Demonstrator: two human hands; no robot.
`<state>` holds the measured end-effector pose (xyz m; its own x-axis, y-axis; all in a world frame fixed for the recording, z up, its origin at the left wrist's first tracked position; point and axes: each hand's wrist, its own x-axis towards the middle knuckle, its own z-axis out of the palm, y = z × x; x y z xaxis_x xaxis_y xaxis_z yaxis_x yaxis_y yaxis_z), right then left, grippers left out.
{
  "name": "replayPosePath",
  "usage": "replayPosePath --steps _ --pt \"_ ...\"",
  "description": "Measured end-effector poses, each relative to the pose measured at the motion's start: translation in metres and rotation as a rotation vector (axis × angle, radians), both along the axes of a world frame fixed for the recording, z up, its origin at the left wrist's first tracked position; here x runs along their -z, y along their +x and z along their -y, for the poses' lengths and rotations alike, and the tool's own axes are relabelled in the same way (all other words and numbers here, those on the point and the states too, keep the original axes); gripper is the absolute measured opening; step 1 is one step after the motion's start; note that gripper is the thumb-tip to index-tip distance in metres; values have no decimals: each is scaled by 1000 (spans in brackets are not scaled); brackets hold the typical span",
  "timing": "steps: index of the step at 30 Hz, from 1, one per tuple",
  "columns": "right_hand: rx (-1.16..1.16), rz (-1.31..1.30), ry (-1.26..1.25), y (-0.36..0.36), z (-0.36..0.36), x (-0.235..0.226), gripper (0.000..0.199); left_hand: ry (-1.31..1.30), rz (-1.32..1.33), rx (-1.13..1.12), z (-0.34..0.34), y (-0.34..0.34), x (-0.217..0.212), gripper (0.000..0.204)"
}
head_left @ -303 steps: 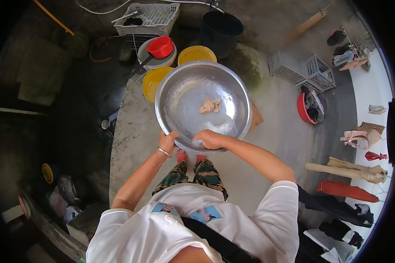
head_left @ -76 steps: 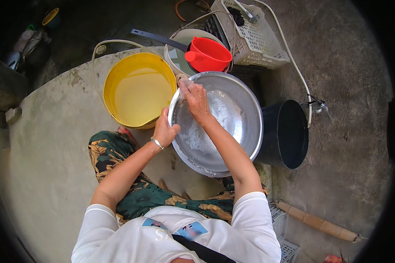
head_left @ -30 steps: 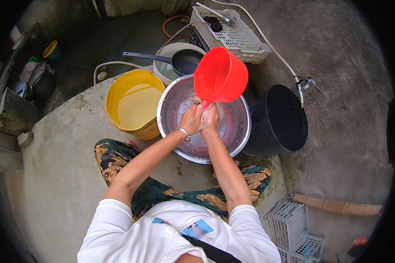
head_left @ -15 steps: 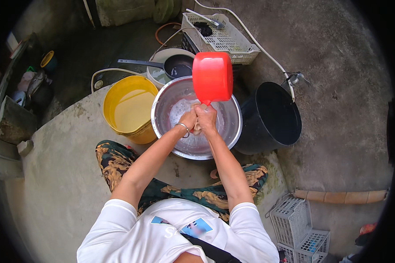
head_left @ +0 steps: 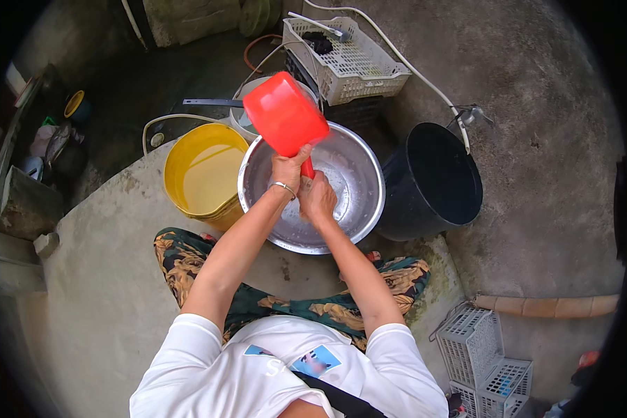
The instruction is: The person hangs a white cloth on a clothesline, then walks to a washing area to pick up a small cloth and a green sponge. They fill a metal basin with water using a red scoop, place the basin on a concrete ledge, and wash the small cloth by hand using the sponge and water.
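Two hands: both up over the steel basin, close together, almost touching
Left hand (head_left: 286,172): fingers wrapped round the short handle of the red scoop, bracelet on the wrist; closed grip
Right hand (head_left: 318,198): just below the left hand, over the near half of the basin; fingers curled, looks to be touching the handle end, cannot tell if it really grips
Red scoop (head_left: 284,113): plastic dipper, held tipped above the far rim of the basin, bottom facing the camera; contents not visible
Scoop handling: judged light and stiff when empty, front-heavy when full; wet plastic likely slippery, so hold the handle close to the cup, or steady the cup wall with the second hand
Steel basin (head_left: 359,195): wide, shiny, wet inside, sits on the concrete floor in front of the person's knees
Yellow bucket (head_left: 203,174): left of the basin, touching it or nearly so, cloudy water inside
Black bucket (head_left: 432,182): right of the basin, just beside it, dark inside
White pot (head_left: 244,122): behind the basin, mostly hidden by the scoop
White basket (head_left: 352,59): farther behind the basin, slotted, hose running past it
Grey crates (head_left: 484,352): well apart from the basin, to the person's right rear
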<state>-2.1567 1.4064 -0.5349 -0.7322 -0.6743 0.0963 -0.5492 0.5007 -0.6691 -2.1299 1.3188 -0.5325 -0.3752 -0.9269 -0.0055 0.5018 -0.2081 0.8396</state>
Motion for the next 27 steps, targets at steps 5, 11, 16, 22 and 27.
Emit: replayPosePath --steps 5,11,16,22,27 --pt "51 -299 -98 -11 10 10 20 27 199 -50 -19 0 -7 20" --pt "-116 67 41 -30 16 -13 32 -24 8 41 -9 6 1 14" --pt "-43 104 82 -1 1 0 26 -191 169 -54 -4 11 -12 6" --pt "-4 -91 -92 -23 21 -12 26 -120 153 -160 -36 2 -10 12" --pt "-62 90 93 -11 12 -5 29 -111 167 -54 -7 8 -12 10"
